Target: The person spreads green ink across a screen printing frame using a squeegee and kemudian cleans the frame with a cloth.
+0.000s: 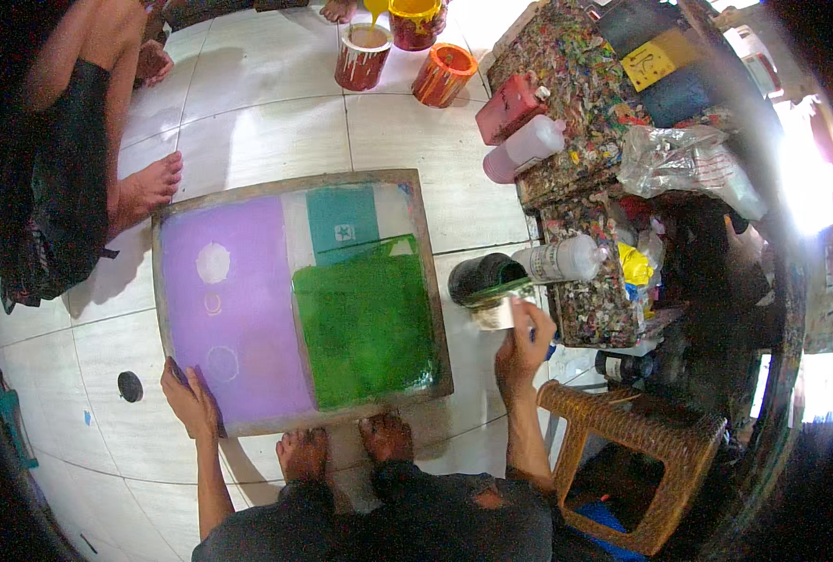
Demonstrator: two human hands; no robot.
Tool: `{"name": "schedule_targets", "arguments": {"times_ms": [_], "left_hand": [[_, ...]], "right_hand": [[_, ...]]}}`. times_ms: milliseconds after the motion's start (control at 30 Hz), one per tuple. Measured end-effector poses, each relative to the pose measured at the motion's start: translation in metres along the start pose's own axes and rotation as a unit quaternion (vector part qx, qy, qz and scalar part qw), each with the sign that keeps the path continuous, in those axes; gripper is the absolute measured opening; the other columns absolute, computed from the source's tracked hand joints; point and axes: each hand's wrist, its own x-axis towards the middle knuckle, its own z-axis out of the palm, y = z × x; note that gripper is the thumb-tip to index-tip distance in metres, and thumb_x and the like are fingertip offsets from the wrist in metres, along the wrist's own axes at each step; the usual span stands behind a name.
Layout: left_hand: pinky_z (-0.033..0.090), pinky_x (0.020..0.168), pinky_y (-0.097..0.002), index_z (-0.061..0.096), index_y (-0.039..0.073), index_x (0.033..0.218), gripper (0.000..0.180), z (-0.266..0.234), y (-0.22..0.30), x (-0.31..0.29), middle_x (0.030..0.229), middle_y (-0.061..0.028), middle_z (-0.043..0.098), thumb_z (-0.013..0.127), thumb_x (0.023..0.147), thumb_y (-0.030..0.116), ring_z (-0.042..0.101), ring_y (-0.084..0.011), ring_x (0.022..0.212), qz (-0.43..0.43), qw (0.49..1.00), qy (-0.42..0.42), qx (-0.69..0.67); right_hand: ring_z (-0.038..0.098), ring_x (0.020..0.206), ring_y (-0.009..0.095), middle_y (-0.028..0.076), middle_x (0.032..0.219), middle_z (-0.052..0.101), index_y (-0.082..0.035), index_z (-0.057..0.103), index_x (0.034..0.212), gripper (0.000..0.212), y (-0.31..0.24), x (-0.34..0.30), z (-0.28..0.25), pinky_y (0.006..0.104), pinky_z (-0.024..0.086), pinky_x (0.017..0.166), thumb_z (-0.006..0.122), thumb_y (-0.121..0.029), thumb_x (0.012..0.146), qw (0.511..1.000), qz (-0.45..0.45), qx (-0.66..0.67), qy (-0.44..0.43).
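Busy floor here! Three paint-streaked pots (364, 67) stand beyond the far edge, a red jerrycan (508, 109) and a pink-tinted bottle (520, 155) sit by the crusted bench (552, 94), and a wicker stool (696, 450) is at lower right. Another person's foot (149, 187) is close beside the frame's upper-left side; a black jar (468, 281) and a white bottle (565, 258) crowd the gap to the bench.

And there's the screen frame (442, 328), on the tiles (117, 468) right before the worker's toes: lilac left, glossy green right, teal patch above, pale rounds on the lilac. The left hand (192, 405) is curled on its lower-left edge; the right (527, 339) has fingers pinched on a pale flat scraper (494, 316) beside the jar.

Lettering? Dark print on the white bottle, dark marks on a yellow label (651, 66), a small white star emblem (344, 233) on the teal.
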Motion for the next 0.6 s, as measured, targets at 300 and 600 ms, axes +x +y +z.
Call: {"name": "schedule_targets", "arguments": {"times_ms": [300,600], "left_hand": [[0.035,0.115,-0.0483,0.043,-0.007,0.145,0.053,0.002,-0.003,0.000,0.142,-0.0267,0.050,0.046,0.109,0.032,0.046,-0.0422,0.135,0.003,1.000,-0.003,0.001],[0.037,0.112,-0.0498,0.045,-0.006,0.144,0.055,0.003,-0.002,-0.001,0.142,-0.0285,0.049,0.051,0.106,0.034,0.047,-0.0436,0.131,-0.029,1.000,-0.009,-0.003]], "right_hand": [[0.054,0.112,0.033,0.012,0.126,0.062,-0.013,0.062,0.139,0.064,0.049,-0.020,0.019,0.0459,0.040,0.098,0.061,0.008,0.079,0.993,-0.014,-0.086,-0.075],[0.058,0.108,0.040,0.021,0.119,0.064,0.000,0.064,0.127,0.046,0.072,-0.027,-0.043,0.0493,0.045,0.095,0.070,0.001,0.081,0.968,0.093,-0.188,-0.138]]}}
